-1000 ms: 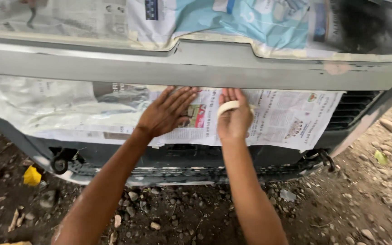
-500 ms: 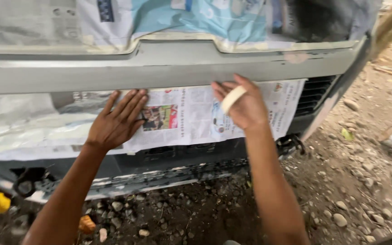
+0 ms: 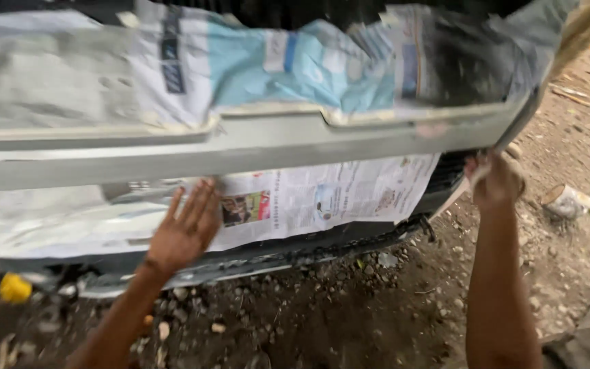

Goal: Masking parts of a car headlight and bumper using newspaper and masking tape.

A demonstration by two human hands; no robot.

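A left hand [image 3: 184, 232], fingers spread, pins newspaper [image 3: 322, 199] flat below the grey bumper [image 3: 254, 143], while the right hand [image 3: 494, 181], fingers clamped on masking tape [image 3: 481, 176], reaches the bumper's right end. Masking appears under way; taping the sheet's free edge likely demands a taut, straight pull.

A small whitish cylindrical container [image 3: 567, 201], possibly a discarded cup or tin, lies on the dirt at right.
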